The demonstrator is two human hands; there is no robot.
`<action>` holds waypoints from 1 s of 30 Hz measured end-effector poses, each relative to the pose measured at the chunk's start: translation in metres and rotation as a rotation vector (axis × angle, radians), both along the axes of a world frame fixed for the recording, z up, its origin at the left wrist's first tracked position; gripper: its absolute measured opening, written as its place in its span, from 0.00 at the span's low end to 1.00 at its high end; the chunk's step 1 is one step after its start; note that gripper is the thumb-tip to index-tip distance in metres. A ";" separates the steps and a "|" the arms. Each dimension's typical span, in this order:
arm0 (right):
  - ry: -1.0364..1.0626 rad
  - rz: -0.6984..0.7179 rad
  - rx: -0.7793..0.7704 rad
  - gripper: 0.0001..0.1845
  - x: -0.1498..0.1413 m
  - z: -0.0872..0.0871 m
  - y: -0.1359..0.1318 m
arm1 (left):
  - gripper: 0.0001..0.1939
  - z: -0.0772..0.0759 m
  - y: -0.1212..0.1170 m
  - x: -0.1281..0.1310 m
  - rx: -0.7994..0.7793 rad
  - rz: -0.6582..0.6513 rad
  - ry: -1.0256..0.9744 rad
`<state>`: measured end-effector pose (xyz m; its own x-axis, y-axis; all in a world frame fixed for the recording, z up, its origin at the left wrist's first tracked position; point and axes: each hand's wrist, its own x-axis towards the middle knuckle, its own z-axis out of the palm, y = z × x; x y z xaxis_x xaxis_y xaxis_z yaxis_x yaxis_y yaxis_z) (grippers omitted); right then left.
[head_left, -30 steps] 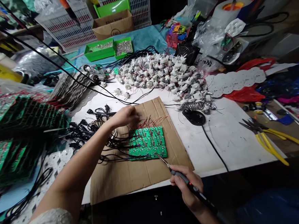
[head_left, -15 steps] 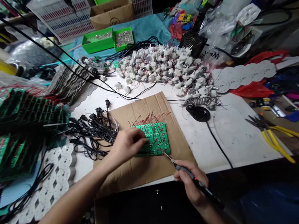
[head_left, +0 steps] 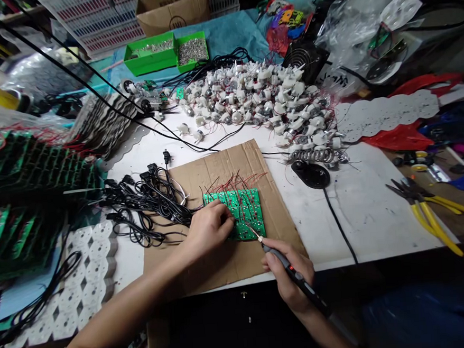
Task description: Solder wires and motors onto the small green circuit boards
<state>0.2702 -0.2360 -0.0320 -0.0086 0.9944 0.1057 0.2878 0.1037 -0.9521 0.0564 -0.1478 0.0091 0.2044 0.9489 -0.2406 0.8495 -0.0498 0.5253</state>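
A green circuit board (head_left: 256, 214) with thin red and black wires (head_left: 238, 184) lies on a sheet of cardboard (head_left: 231, 158). Over the board's left part, my left hand (head_left: 212, 226) is closed in a pinch; what its fingertips hold is hidden. My right hand (head_left: 288, 271) grips a soldering iron (head_left: 298, 278) with a small red light on its handle. The iron's tip touches or hovers just above the board, near its lower middle. Beside my left hand lies a bundle of black power cords (head_left: 162, 200) with plugs.
A heap of small white motor-like parts (head_left: 250, 96) spreads behind the cardboard. Stacked green boards (head_left: 29, 172) stand at left. A soldering iron stand with a metal coil (head_left: 314, 157) and yellow-handled pliers (head_left: 429, 213) lie at right. Green bins (head_left: 150, 63) hold small metal parts.
My left hand has shifted slightly right and down over the board. The soldering iron's tip has moved up and left, further over the board.
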 end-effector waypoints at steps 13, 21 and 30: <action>-0.047 0.031 0.042 0.12 -0.003 -0.006 0.002 | 0.08 -0.004 -0.003 0.000 -0.015 0.002 0.048; -0.061 0.050 0.113 0.13 -0.003 -0.011 0.005 | 0.08 -0.005 -0.004 -0.001 -0.007 -0.004 0.034; -0.081 0.046 0.169 0.12 -0.005 -0.012 0.005 | 0.08 -0.005 -0.003 0.001 0.016 0.035 0.013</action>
<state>0.2656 -0.2312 -0.0441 -0.0690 0.9608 0.2687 0.3537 0.2754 -0.8939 0.0577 -0.1506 0.0038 0.1675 0.9591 -0.2281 0.8575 -0.0276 0.5137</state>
